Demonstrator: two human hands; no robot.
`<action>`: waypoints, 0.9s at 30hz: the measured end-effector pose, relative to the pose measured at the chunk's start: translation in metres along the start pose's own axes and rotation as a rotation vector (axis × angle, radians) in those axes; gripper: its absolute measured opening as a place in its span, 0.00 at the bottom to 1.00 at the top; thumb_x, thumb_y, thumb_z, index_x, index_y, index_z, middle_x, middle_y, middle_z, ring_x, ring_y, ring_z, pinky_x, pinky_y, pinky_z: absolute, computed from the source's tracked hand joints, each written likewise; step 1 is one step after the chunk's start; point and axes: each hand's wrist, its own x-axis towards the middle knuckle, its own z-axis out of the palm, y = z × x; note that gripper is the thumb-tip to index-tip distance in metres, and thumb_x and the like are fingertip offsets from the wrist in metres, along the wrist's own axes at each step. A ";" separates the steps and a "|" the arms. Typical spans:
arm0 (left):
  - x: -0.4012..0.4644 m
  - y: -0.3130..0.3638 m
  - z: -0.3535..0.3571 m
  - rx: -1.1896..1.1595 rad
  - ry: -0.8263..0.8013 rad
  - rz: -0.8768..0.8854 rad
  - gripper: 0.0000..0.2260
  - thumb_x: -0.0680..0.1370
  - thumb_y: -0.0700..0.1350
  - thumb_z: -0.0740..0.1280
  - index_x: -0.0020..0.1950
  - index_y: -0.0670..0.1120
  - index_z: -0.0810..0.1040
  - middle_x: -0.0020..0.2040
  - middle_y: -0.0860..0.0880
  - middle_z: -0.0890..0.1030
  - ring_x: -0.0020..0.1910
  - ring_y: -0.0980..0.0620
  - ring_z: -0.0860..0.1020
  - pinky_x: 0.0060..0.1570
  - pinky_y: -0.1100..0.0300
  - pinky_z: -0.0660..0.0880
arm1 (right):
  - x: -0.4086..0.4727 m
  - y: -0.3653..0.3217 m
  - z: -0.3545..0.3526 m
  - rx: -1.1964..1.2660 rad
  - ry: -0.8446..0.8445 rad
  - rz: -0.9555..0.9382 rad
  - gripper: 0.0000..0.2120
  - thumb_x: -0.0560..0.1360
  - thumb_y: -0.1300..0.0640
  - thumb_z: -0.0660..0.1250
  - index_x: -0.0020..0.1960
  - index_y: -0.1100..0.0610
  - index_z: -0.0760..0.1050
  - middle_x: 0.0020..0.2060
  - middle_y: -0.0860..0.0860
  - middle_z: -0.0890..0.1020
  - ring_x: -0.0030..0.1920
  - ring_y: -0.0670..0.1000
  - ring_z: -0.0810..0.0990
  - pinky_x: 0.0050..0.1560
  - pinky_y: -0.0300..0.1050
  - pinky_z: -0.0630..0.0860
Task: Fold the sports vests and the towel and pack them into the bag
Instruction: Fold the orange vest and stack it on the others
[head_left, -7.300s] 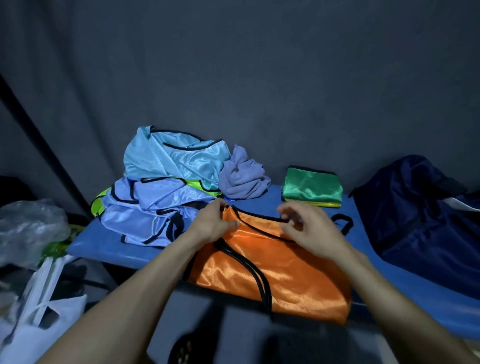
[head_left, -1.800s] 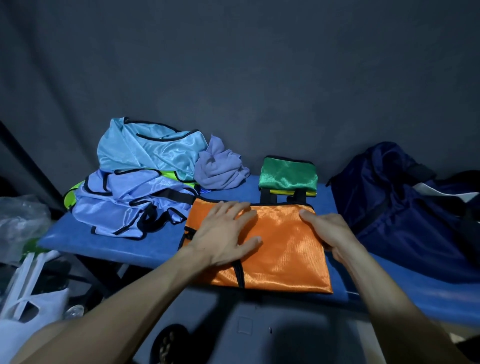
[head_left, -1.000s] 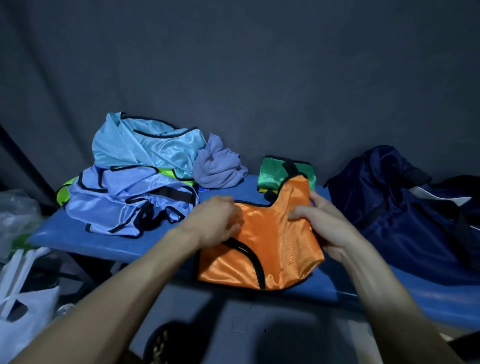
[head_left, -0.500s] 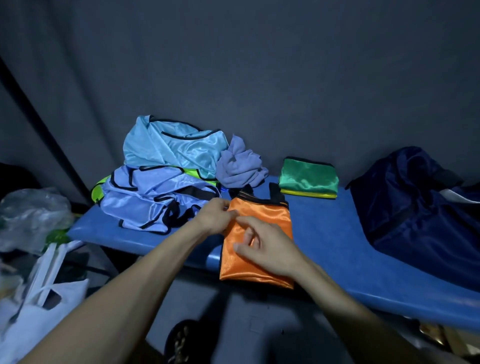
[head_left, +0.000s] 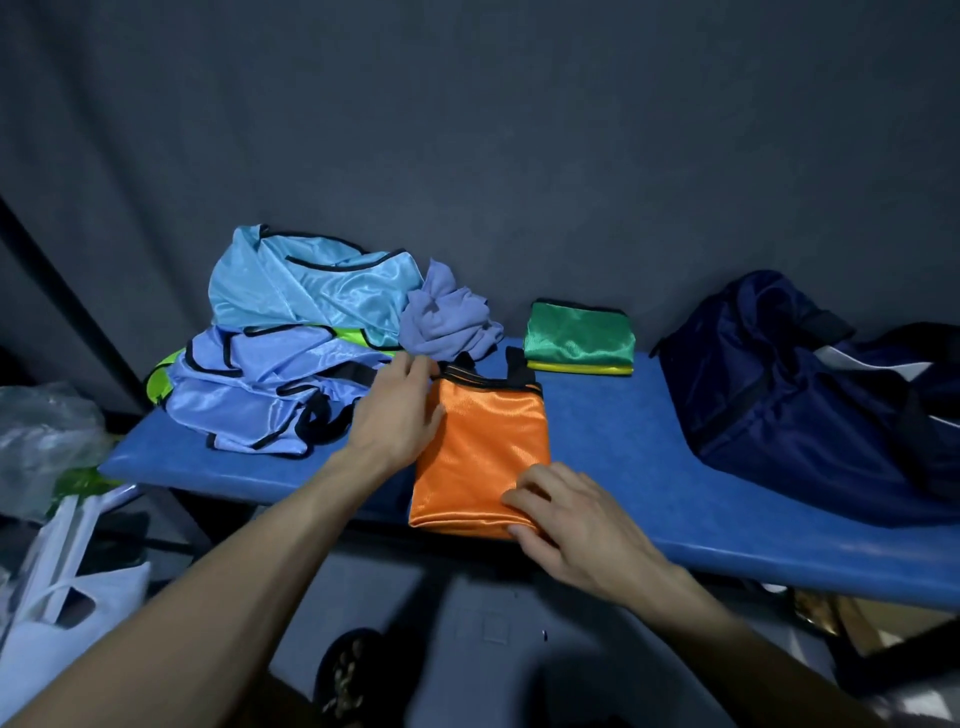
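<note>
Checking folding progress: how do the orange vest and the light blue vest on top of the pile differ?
The orange vest lies folded into a flat rectangle; the light blue vest is crumpled. Both hands touch the orange one; the light blue one is untouched. Both are shiny with black trim.

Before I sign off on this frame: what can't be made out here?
- Head view: the navy bag runs off the right edge; its opening and contents don't show.
- The yellow vest is nearly covered by the folded green vest.
- The right hand covers the orange vest's near corner.
</note>
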 end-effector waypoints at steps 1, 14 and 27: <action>-0.005 0.003 -0.007 -0.065 -0.007 0.126 0.11 0.78 0.51 0.70 0.58 0.52 0.75 0.54 0.52 0.75 0.52 0.52 0.75 0.48 0.51 0.76 | -0.001 0.000 0.001 -0.010 0.006 -0.008 0.14 0.80 0.48 0.62 0.61 0.52 0.78 0.55 0.48 0.76 0.53 0.50 0.76 0.48 0.47 0.77; -0.072 0.010 -0.009 0.159 -0.450 0.399 0.34 0.75 0.68 0.63 0.76 0.52 0.66 0.67 0.52 0.68 0.66 0.51 0.69 0.62 0.49 0.75 | -0.015 -0.008 0.008 -0.150 0.066 -0.052 0.20 0.69 0.55 0.76 0.60 0.54 0.78 0.57 0.50 0.78 0.54 0.52 0.78 0.43 0.46 0.81; -0.093 0.028 0.000 0.242 -0.107 0.354 0.21 0.73 0.46 0.67 0.66 0.51 0.73 0.52 0.50 0.81 0.50 0.45 0.80 0.47 0.51 0.77 | 0.004 -0.010 -0.022 0.448 0.251 0.358 0.12 0.74 0.57 0.63 0.52 0.50 0.83 0.38 0.45 0.83 0.36 0.45 0.77 0.39 0.44 0.74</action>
